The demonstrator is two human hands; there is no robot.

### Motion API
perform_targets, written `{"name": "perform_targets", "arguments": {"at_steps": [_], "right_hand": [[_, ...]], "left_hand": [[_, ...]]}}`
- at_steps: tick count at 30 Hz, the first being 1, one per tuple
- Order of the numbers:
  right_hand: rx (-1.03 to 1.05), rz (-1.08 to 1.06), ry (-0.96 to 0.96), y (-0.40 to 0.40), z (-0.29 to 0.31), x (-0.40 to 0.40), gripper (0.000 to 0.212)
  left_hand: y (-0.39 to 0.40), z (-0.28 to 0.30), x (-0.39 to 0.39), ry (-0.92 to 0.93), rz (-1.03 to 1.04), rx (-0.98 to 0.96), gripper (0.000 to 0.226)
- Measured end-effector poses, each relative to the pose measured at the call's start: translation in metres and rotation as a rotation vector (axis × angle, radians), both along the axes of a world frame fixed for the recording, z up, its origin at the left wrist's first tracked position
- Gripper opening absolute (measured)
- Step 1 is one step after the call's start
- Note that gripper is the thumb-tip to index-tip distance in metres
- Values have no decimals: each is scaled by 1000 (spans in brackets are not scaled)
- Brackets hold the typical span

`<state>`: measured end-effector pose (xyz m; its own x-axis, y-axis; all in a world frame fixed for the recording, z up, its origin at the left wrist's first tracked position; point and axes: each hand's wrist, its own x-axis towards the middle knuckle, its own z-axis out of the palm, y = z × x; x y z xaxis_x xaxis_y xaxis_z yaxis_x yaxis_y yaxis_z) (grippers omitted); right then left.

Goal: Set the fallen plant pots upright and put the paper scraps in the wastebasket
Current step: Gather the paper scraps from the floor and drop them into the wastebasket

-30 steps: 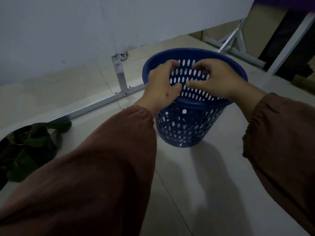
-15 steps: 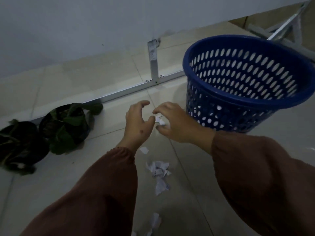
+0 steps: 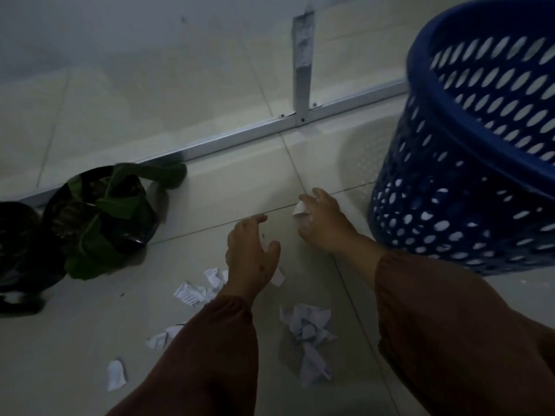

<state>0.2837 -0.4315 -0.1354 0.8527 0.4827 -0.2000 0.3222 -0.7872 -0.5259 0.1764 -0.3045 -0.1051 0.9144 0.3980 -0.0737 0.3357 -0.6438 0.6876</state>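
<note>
A blue perforated wastebasket stands on the tiled floor at the right. My right hand is low beside its base, closed on a white paper scrap. My left hand hovers open just left of it, above the floor. White paper scraps lie below the hands: a crumpled heap, a cluster and single pieces. Two black plant pots with green leaves are at the left, one with its opening facing me, the other cut by the frame's edge.
A white metal frame rail runs along the floor behind the pots, with an upright post rising from it. A pale wall panel stands behind it.
My hands came down from the wastebasket's rim to the floor. My right hand now grips a paper scrap. The view tilted down and left, so the scraps and pots appear.
</note>
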Motion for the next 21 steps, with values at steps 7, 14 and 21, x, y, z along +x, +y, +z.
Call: {"name": "perform_targets", "arguments": {"at_steps": [7, 14, 21], "right_hand": [[-83, 111, -10, 17, -25, -13, 55], [69, 503, -57, 17, -16, -100, 49], [-12, 350, 37, -26, -19, -131, 86]], "left_hand": [[23, -36, -30, 158, 126, 117, 47], [3, -32, -57, 44, 36, -42, 35], [15, -16, -101, -71, 129, 90, 43]]}}
